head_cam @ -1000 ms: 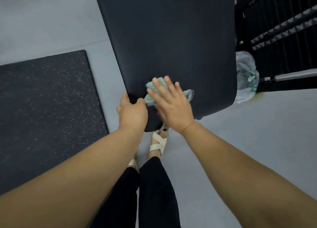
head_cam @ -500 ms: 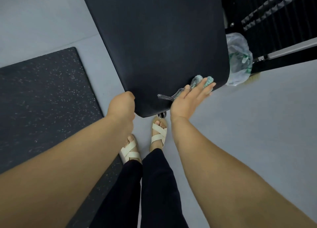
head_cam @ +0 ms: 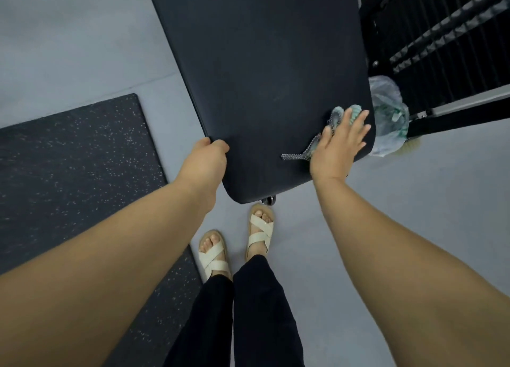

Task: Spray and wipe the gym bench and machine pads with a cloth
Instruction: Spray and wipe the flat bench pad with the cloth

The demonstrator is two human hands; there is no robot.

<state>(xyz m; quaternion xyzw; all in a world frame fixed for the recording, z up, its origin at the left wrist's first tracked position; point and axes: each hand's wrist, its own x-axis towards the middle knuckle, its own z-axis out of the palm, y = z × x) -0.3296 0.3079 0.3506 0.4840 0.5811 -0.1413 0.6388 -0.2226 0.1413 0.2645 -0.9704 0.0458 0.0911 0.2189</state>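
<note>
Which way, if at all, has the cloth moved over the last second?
Yes. The cloth, under the right hand, slid rightward along the near end of the bench pad, from beside the left hand to its right edge by the plastic bag.

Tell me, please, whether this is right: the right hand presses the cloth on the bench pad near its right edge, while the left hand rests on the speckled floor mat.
No: the head view shows the left hand gripping the bench pad at its left edge, not resting on the floor mat. The right hand does press the cloth on the pad near its right edge.
</note>
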